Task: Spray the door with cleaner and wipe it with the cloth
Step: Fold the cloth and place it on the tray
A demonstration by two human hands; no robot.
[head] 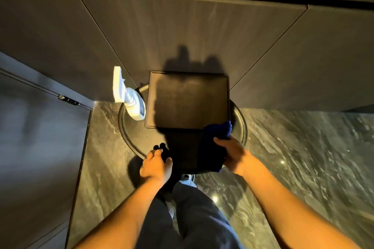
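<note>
Head view: a dark blue cloth [214,147], soft and folded, lies at the near right of a round dark table [129,139], the right hand [230,153] curled on it. The left hand [155,163] pinches something dark and bunched. A white plastic spray bottle [129,97] stands far left, untouched. Likely gathering supplies; next, grab the bottle. The door [40,127], matte grey, is left.
</note>
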